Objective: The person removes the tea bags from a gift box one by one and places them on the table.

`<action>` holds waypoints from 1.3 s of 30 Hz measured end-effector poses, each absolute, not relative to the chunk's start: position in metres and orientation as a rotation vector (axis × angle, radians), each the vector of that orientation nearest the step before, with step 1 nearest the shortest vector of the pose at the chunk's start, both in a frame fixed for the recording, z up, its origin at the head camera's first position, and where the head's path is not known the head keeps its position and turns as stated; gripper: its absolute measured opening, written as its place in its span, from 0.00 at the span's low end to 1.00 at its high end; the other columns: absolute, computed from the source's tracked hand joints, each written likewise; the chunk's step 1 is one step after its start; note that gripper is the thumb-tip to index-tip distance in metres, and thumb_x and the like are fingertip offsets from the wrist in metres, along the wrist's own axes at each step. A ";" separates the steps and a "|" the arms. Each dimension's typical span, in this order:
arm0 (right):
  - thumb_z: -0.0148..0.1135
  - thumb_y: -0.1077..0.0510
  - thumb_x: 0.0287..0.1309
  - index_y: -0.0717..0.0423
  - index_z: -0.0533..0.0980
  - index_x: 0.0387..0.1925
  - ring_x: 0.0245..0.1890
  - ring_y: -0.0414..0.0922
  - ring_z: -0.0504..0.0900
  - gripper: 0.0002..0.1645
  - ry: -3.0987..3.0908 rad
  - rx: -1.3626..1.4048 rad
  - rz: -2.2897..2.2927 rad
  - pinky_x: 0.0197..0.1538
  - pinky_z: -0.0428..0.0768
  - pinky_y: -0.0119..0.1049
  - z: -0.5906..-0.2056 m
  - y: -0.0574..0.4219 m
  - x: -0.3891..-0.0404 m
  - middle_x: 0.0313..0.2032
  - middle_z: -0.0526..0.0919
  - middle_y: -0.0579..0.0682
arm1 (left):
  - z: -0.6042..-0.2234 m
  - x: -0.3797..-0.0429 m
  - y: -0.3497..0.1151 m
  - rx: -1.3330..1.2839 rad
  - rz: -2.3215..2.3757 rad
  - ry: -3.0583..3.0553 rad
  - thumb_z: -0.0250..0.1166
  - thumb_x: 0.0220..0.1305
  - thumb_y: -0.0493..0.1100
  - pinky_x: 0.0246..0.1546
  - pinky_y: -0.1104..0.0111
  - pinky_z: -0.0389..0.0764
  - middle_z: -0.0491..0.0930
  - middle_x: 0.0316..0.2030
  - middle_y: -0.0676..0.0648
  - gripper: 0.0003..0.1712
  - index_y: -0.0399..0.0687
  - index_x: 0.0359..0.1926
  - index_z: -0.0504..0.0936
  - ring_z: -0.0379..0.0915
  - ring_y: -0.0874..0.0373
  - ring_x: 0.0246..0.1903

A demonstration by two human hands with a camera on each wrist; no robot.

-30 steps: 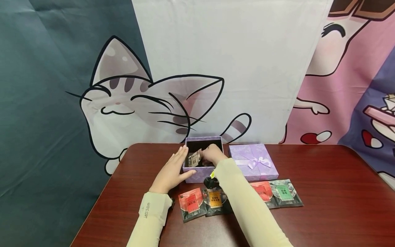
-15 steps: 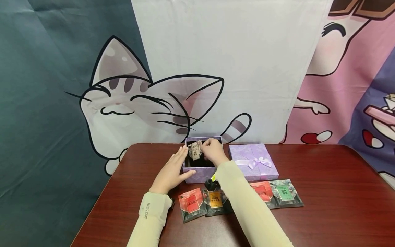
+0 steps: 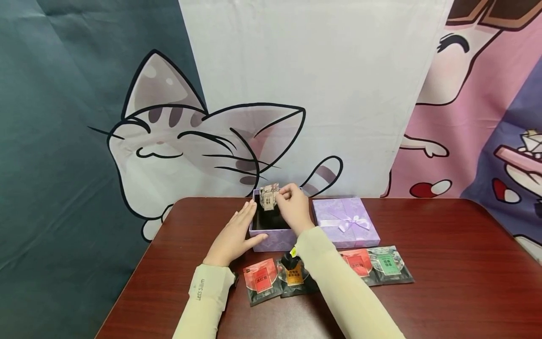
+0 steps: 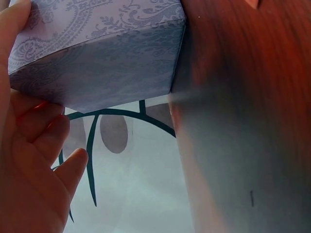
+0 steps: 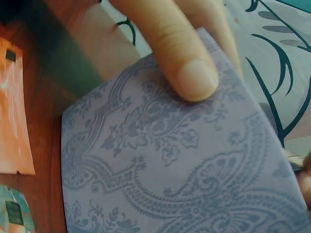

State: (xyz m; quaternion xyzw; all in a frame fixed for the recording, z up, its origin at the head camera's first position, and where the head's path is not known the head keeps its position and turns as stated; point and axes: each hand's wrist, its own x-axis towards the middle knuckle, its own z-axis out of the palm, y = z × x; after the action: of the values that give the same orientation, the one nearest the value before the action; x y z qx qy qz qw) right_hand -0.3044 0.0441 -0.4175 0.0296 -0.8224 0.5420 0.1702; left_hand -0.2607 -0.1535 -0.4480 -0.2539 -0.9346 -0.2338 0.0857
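A purple patterned gift box (image 3: 275,241) stands without its lid at the back of the table, dark inside. My left hand (image 3: 230,239) rests along its left side with straight fingers, the thumb (image 5: 197,80) lying on the front wall. My right hand (image 3: 294,207) pinches the right edge of a beige-labelled tea sachet (image 3: 268,197), held upright over the box's back part. In the left wrist view, the outer fingers (image 4: 70,170) sit below the patterned box wall (image 4: 112,53). Only a bit of the right fingers (image 5: 306,187) shows in the right wrist view.
The purple lid (image 3: 336,214) with its ribbon bow lies right of the box. In front lie a red sachet (image 3: 260,285), an orange-labelled one (image 3: 294,288), another red one (image 3: 357,263) and a green-labelled one (image 3: 388,265). A cartoon cloth (image 3: 330,94) hangs behind the table.
My right hand has lifted the beige-labelled tea sachet up from inside the box to its back rim. The left hand has stayed at the box's left side.
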 end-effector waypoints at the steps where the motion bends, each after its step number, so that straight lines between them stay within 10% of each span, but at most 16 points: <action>1: 0.62 0.60 0.58 0.57 0.78 0.34 0.23 0.40 0.78 0.04 -2.290 0.088 1.575 0.31 0.77 0.33 -0.417 0.044 -0.303 0.26 0.80 0.48 | -0.448 -0.260 -0.154 -0.751 -0.695 -2.790 0.68 0.65 0.62 0.76 0.50 0.50 0.53 0.78 0.41 0.53 0.38 0.78 0.56 0.45 0.48 0.78; 9: 0.57 0.70 0.55 0.67 0.77 0.35 0.17 0.37 0.76 0.05 -1.970 0.087 1.961 0.22 0.79 0.29 -0.414 0.053 -0.295 0.23 0.78 0.47 | -0.447 -0.257 -0.154 -0.740 -0.682 -2.828 0.67 0.65 0.62 0.76 0.51 0.50 0.51 0.79 0.42 0.54 0.39 0.79 0.54 0.44 0.50 0.78; 27: 0.57 0.70 0.66 0.70 0.74 0.42 0.29 0.36 0.83 0.06 -2.012 0.033 2.051 0.37 0.86 0.32 -0.384 0.159 -0.244 0.28 0.84 0.40 | -0.438 -0.251 -0.151 -0.704 -0.453 -2.837 0.63 0.65 0.69 0.76 0.49 0.48 0.52 0.79 0.45 0.54 0.43 0.79 0.56 0.44 0.52 0.78; 39: 0.63 0.63 0.67 0.51 0.82 0.40 0.26 0.34 0.83 0.05 -2.073 0.032 2.018 0.30 0.82 0.26 -0.382 0.246 -0.220 0.29 0.87 0.39 | -0.437 -0.250 -0.150 -0.719 -0.393 -2.820 0.57 0.70 0.68 0.77 0.50 0.47 0.52 0.79 0.45 0.50 0.42 0.79 0.56 0.44 0.53 0.78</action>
State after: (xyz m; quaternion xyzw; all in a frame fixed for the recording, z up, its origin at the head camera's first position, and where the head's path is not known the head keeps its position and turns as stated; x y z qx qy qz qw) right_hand -0.2204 0.2465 -0.3816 0.0111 -0.7111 0.6920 0.1240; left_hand -0.2505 -0.1501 -0.4372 -0.2436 -0.9553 -0.1331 0.1023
